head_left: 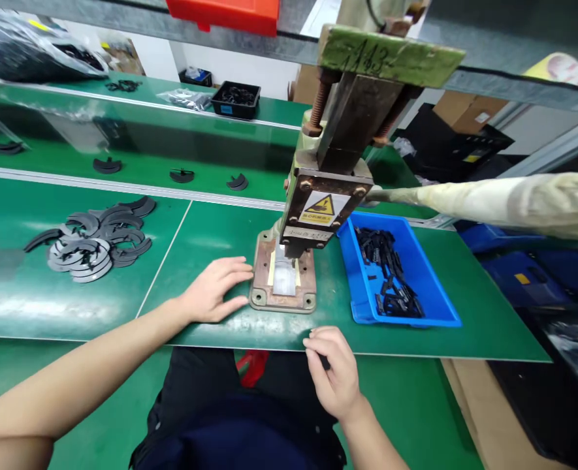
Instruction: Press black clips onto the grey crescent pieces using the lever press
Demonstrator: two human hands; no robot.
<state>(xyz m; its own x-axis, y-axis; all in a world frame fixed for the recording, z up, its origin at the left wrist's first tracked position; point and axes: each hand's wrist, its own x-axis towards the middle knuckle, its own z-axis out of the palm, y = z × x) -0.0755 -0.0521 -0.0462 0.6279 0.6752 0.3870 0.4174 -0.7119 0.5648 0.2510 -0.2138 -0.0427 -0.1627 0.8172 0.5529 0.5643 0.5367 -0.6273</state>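
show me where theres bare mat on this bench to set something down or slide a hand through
Bare green mat lies between the pile of grey curved parts and the press base. Another strip runs right of the blue bin. It is crowded at the base: the left hand touches it, the right hand is just in front.

My left hand [215, 289] flat on green table [210, 228], fingertips touching press base [283, 281]; right hand [335, 372] pinches small black part [324, 362] near blue bin [396, 274]
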